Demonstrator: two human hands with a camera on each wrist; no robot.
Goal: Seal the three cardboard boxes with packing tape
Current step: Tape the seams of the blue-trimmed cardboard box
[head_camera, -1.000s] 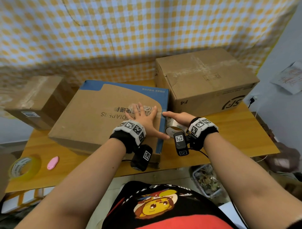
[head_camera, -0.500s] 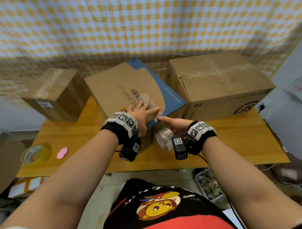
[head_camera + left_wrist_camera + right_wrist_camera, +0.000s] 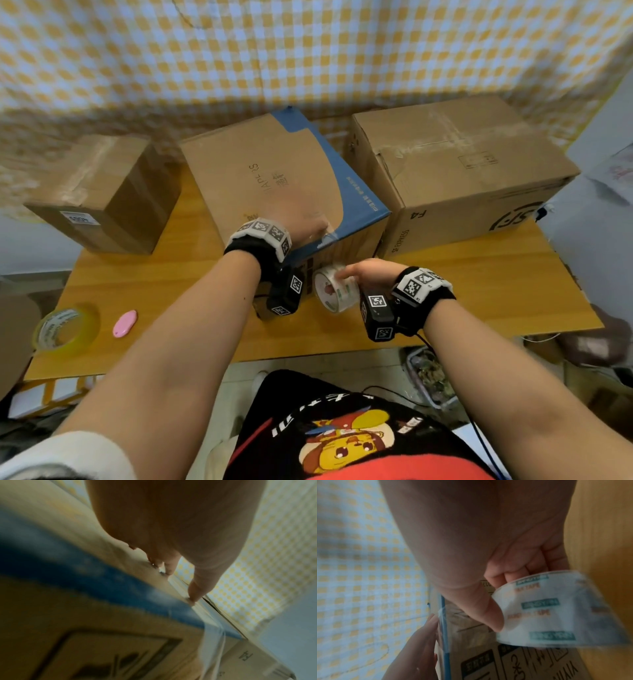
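Three cardboard boxes stand on the table: a small one (image 3: 99, 195) at the left, a blue-edged one (image 3: 274, 181) in the middle, a large one (image 3: 462, 171) at the right. My left hand (image 3: 308, 228) presses flat on the middle box's top by its near corner, fingertips (image 3: 193, 596) on a strip of clear tape (image 3: 212, 635) that folds over the edge. My right hand (image 3: 346, 274) grips the clear tape roll (image 3: 334, 289) below that corner, against the box's near side. In the right wrist view the thumb lies on the roll (image 3: 556, 612) and the fingers reach into its core.
A yellow tape roll (image 3: 65, 330) and a small pink object (image 3: 125, 323) lie at the wooden table's (image 3: 479, 291) left front. A checked cloth (image 3: 308, 51) hangs behind the boxes. A basket (image 3: 428, 377) sits on the floor under the table's front edge.
The middle box has turned, its corner now pointing toward me. My right hand has carried the roll down from the top edge onto the near side. My left hand keeps pressing on top.
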